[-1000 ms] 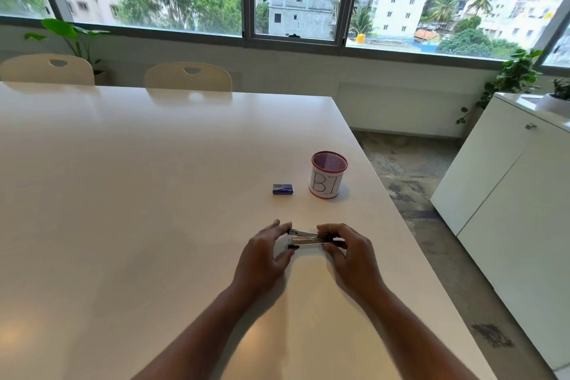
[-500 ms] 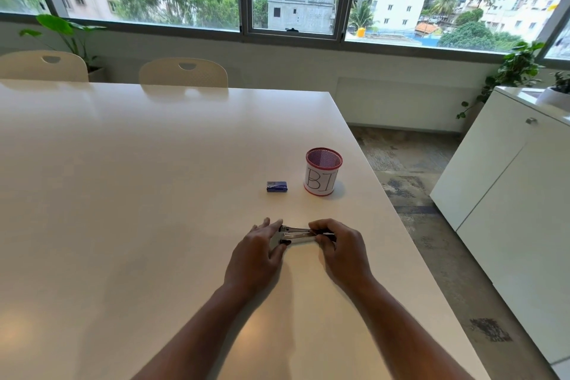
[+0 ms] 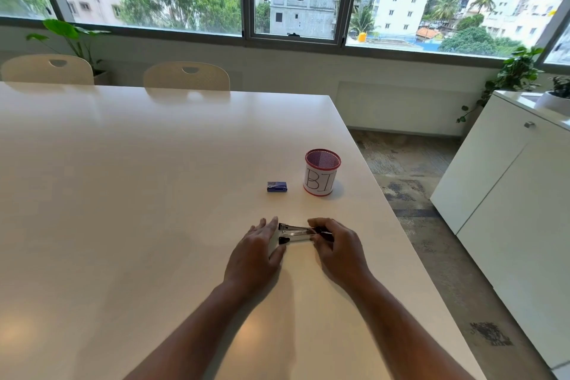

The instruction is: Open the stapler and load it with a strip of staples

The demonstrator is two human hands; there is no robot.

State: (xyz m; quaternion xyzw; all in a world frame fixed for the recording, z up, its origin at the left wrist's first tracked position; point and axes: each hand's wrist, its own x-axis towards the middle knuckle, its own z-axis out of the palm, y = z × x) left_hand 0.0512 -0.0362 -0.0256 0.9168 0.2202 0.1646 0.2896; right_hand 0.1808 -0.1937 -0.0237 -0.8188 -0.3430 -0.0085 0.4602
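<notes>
We have the stapler [image 3: 297, 233] lying on its side on the table [image 3: 123, 194], near the right edge, between our two hands. Our left hand [image 3: 257, 251] rests loosely against its left end, fingers spread, steadying it without a full grip. Our right hand [image 3: 334, 245] pinches the right end with curled fingers. It looks small, rigid and light; the polished metal may slip, so we judge the black ends the better hold. The staple box [image 3: 277, 187] sits beyond, beside the cup [image 3: 320, 177].
</notes>
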